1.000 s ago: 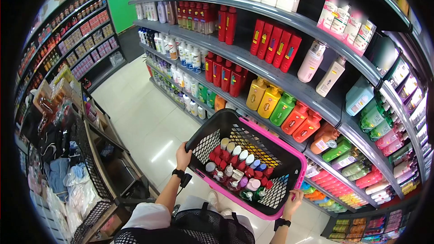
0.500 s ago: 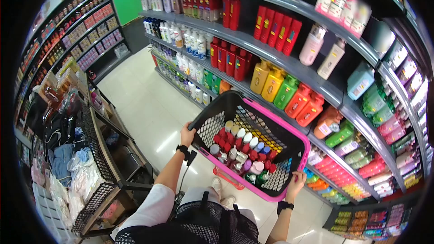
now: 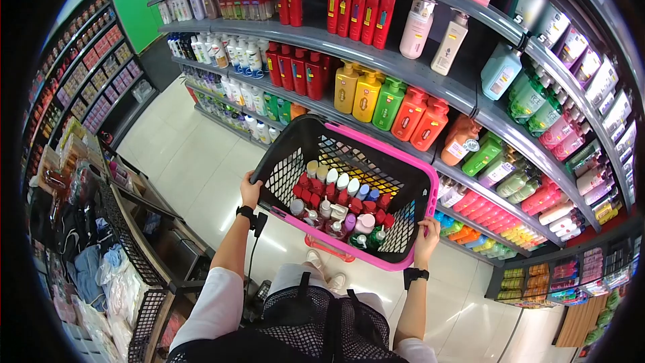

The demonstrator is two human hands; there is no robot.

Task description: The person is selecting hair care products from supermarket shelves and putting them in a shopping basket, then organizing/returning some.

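Note:
A black plastic basket with a pink rim [image 3: 376,138] is held up in front of my body, its mesh sides showing gaps. My left hand [image 3: 250,191] is closed round its left end. At the right end, my right hand [image 3: 426,236] grips the pink rim. Many bottles stand inside, including red ones [image 3: 314,198], white-capped ones [image 3: 342,181], a pale pink pump bottle [image 3: 365,222] and green pump bottles [image 3: 377,235] near the close side. Their lower parts are hidden by one another.
Right behind the basket run grey shelves [image 3: 295,32] with red bottle rows [image 3: 292,70] and yellow, green and orange pump bottles [image 3: 388,103]. A bin of bagged clothes [image 3: 124,282] stands at left. Below the basket is a red object [image 3: 329,247] on the tiled floor [image 3: 195,154].
The view has turned right, so shelves and clothes bin sit further left in it. The basket appears slightly higher and further left, with both hands still on it.

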